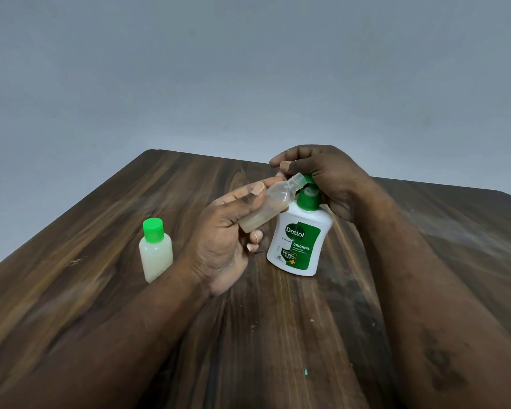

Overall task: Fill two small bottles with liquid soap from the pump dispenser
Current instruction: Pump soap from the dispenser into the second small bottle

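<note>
While soap is being drawn, a small open bottle (270, 206) is held in the left hand (222, 240), with the fingers (255, 237) and thumb wrapped around its lower body. The bottle is tilted with its mouth raised to the right, so that the neck meets the outlet of the pump dispenser (300, 243). The dispenser stands upright on the wooden surface (278, 335), just beside that hand. A little pale liquid is pooled in the low end of the tilted bottle and most of it looks empty, so filling is judged to be at an early stage.

The right hand (328, 172) is draped over the green pump head (309, 180), with its fingers curled down around it. It is placed there so the head can be pressed while the dispenser is steadied. How far down the head is pressed cannot be told.

To the left, apart from both hands, a capped bottle (155, 255) stands upright, closed with a green cap (153, 228) and filled with milky soap. It is judged finished and set aside. A plain grey wall (248, 69) lies behind.
</note>
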`<action>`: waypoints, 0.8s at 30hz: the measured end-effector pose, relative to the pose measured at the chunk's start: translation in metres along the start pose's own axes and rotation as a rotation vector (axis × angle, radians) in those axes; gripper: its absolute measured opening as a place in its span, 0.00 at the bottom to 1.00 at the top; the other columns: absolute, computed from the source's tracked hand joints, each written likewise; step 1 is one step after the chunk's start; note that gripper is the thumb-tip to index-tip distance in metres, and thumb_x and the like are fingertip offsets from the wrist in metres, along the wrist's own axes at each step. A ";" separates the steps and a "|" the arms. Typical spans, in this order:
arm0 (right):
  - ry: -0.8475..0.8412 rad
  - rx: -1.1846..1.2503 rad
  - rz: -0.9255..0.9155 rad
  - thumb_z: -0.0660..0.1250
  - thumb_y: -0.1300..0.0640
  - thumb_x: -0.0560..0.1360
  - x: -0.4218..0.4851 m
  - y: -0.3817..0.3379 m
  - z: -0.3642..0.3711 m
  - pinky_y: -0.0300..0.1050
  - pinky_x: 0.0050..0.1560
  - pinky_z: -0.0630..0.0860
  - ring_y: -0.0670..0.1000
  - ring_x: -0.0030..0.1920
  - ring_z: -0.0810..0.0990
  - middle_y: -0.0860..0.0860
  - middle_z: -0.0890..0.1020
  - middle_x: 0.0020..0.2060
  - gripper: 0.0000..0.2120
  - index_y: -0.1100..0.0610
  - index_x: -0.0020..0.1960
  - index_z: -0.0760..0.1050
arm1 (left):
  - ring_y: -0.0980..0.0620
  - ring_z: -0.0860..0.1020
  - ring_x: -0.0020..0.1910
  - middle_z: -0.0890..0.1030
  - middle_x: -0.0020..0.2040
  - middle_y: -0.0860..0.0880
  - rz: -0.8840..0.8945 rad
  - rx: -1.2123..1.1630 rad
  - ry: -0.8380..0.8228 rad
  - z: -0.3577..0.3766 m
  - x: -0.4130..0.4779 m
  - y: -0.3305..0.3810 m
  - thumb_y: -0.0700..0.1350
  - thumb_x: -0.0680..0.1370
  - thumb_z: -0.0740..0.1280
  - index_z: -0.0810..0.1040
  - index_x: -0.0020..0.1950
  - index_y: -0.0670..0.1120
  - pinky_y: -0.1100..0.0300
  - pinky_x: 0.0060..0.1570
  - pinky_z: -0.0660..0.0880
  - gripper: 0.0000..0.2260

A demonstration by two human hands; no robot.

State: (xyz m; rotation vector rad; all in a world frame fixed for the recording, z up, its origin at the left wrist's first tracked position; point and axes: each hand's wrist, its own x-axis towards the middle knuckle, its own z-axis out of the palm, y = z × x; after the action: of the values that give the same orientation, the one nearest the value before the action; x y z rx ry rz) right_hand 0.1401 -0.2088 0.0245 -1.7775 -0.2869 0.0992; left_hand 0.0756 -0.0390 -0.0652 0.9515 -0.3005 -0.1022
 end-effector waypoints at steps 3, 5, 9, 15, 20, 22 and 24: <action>-0.007 0.022 0.024 0.65 0.69 0.80 0.000 0.004 0.001 0.41 0.39 0.80 0.50 0.40 0.83 0.54 0.85 0.40 0.09 0.62 0.54 0.84 | 0.59 0.67 0.27 0.84 0.48 0.47 -0.009 0.004 0.002 0.001 -0.001 0.001 0.48 0.80 0.68 0.81 0.68 0.41 0.66 0.26 0.63 0.19; -0.003 -0.003 0.023 0.66 0.69 0.79 -0.001 0.005 0.001 0.42 0.41 0.80 0.50 0.40 0.83 0.55 0.85 0.41 0.09 0.62 0.54 0.84 | 0.59 0.67 0.27 0.84 0.48 0.46 -0.010 0.000 0.010 0.001 -0.002 0.001 0.48 0.80 0.67 0.82 0.67 0.41 0.66 0.26 0.62 0.19; 0.008 -0.025 0.010 0.66 0.68 0.80 0.000 0.000 -0.001 0.42 0.40 0.81 0.51 0.41 0.83 0.57 0.85 0.41 0.09 0.64 0.56 0.83 | 0.59 0.68 0.27 0.84 0.50 0.44 0.004 0.008 0.002 0.000 -0.001 -0.001 0.47 0.81 0.68 0.82 0.67 0.41 0.65 0.27 0.62 0.17; 0.022 -0.026 0.001 0.67 0.67 0.80 0.001 -0.001 -0.002 0.43 0.42 0.80 0.50 0.40 0.83 0.57 0.85 0.41 0.09 0.64 0.58 0.83 | 0.58 0.68 0.27 0.84 0.50 0.43 0.007 -0.007 -0.006 0.002 -0.001 0.001 0.47 0.80 0.69 0.82 0.67 0.41 0.65 0.26 0.62 0.18; 0.019 0.016 0.015 0.66 0.70 0.79 0.000 0.002 0.002 0.40 0.39 0.81 0.50 0.40 0.83 0.57 0.84 0.43 0.09 0.63 0.54 0.83 | 0.59 0.67 0.27 0.84 0.49 0.44 0.010 0.002 0.000 0.001 -0.002 0.000 0.47 0.81 0.67 0.81 0.68 0.40 0.65 0.26 0.62 0.19; 0.006 0.021 0.022 0.66 0.70 0.79 -0.001 0.004 0.003 0.41 0.41 0.81 0.51 0.41 0.83 0.58 0.85 0.44 0.09 0.62 0.53 0.84 | 0.59 0.67 0.26 0.83 0.46 0.46 0.003 0.002 0.009 0.002 -0.002 0.000 0.48 0.80 0.67 0.81 0.68 0.40 0.65 0.26 0.61 0.19; 0.007 0.006 0.016 0.67 0.69 0.79 0.000 0.003 0.002 0.42 0.42 0.81 0.51 0.41 0.83 0.59 0.85 0.43 0.08 0.62 0.53 0.83 | 0.59 0.67 0.26 0.83 0.46 0.46 0.005 0.002 0.005 0.002 -0.002 0.001 0.47 0.80 0.66 0.81 0.68 0.40 0.65 0.26 0.62 0.19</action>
State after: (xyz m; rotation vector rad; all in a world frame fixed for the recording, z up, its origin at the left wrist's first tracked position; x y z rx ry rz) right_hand 0.1401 -0.2073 0.0207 -1.7745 -0.2674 0.1049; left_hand 0.0727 -0.0395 -0.0638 0.9524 -0.2980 -0.0951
